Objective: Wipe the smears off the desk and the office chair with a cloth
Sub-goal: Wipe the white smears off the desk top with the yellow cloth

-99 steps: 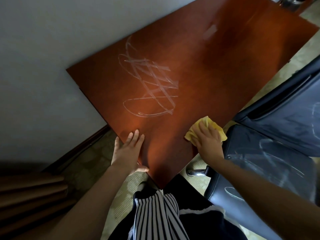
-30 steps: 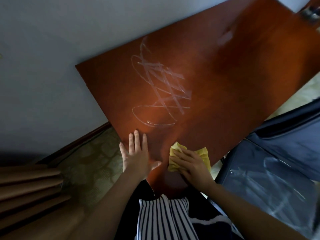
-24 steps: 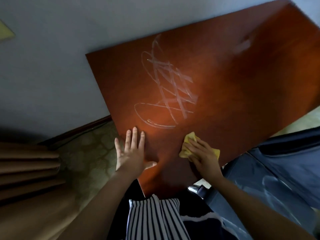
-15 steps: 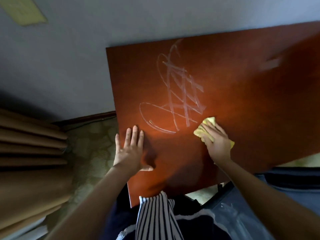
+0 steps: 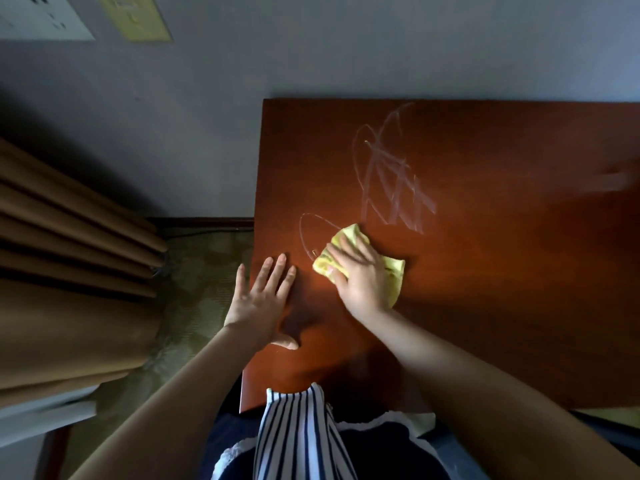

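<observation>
Crumpled yellow cloth (image 5: 349,234) lies on the reddish desk (image 5: 502,306) beside whitish smears (image 5: 391,188).

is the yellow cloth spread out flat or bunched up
Bunched up. The yellow cloth shows wrinkled folds around the right hand, which presses it on the desk.

Pressing a crumpled yellow cloth (image 5: 394,271) onto the glossy reddish-brown wooden desk (image 5: 502,299) with the right hand (image 5: 362,275), fingers flat, over the whitish scribbled smears' (image 5: 391,188) oval loop. Resting the left hand (image 5: 263,299) flat, fingers spread, just beside the cloth.
</observation>
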A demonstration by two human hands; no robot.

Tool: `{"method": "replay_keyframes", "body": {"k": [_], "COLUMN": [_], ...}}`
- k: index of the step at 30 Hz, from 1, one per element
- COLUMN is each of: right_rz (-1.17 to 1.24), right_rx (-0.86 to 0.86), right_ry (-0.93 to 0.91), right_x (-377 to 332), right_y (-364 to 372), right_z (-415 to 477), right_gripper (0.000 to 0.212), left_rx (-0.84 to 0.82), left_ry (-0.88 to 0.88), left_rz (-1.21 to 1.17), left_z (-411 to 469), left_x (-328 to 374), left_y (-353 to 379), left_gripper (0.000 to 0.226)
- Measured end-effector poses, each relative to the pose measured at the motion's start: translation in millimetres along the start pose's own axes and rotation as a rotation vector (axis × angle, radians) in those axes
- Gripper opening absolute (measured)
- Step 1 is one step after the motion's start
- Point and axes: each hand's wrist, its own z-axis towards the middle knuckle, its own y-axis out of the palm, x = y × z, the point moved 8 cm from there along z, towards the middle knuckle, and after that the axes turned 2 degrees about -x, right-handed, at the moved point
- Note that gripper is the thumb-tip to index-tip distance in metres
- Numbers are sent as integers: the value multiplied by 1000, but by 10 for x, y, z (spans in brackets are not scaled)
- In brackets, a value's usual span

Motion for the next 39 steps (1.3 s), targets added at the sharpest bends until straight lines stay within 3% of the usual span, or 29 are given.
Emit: {"method": "replay_keyframes", "body": {"k": [5,12,17,26,30,34,39], "right_rz": [38,-64,-2,-170,-169,-158,-231], "right_rx": [-68,-204,-325,-243,-185,-283,-386], "right_ry": [-331,-579,-452,-73,70,221,208], "right_x": [-420,-278,327,1155,1229,1165,718], "right_y": [138,67,-160,-600,-583,-378,-72], "right_z": [-403,-901,-1065,-464,-28,377,641], "right_gripper": [34,33,42,45,46,47,51], "left_rx": [-5,-35,-35,31,69,79,71], "left_ry": [-11,-10,2,32,47,51,38], "left_rz": [25,50,19,-39,-35,-47,-73], "left_z": [3,10,17,50,63,62,85], "left_x": [-6,0,-2,-59,-60,-55,-54], "left_y": [-1,-4,11,82,82,91,95], "left_gripper": [133,134,135,134,132,132,135]}}
